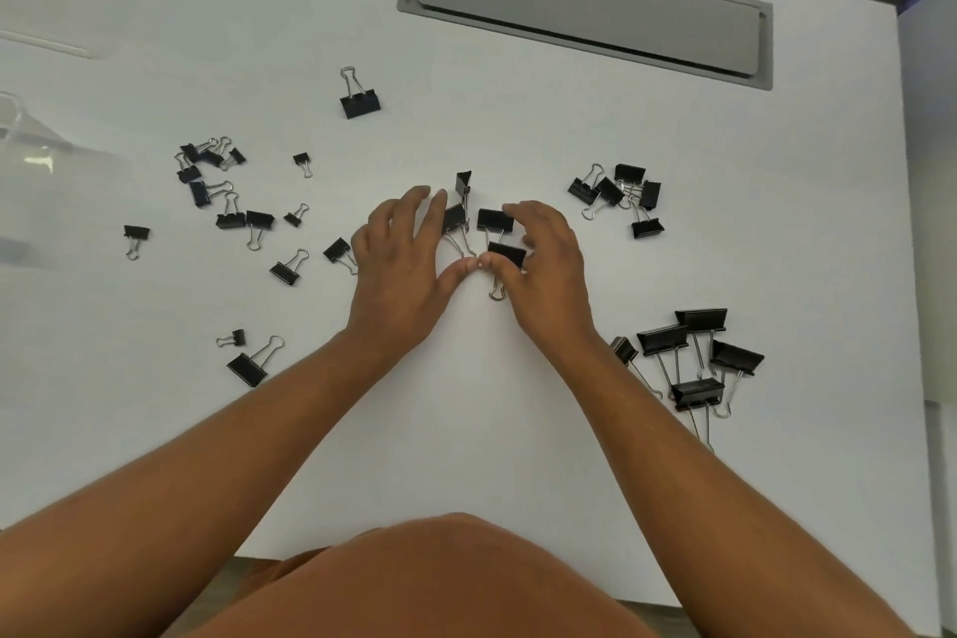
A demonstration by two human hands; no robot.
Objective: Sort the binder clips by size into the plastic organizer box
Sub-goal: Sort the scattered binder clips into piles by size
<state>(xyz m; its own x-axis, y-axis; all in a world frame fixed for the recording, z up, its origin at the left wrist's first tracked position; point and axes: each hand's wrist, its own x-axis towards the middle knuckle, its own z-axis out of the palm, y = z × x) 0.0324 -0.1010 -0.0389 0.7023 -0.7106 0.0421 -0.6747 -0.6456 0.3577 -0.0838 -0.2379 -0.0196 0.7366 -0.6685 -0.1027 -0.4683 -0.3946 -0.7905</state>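
Both hands mid-counter (466, 404) over a small cluster of binder clips (494, 220). Left hand (401, 269) flat, fingers straight, touching a clip (454, 218). Right hand (549, 269) curled round one clip (507, 254) — thumb and fingers on it. Other clips lie scattered left, grouped right. Clear plastic organizer box (20, 130) — far left edge, blurred.

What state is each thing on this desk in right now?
Left hand: fingers spread, resting on the middle clips.
Right hand: fingers curved over one clip.
Big clips: grouped at right.
Small clips: scattered at left.
Box: at left edge, contents unclear.
Desk hatch: closed.
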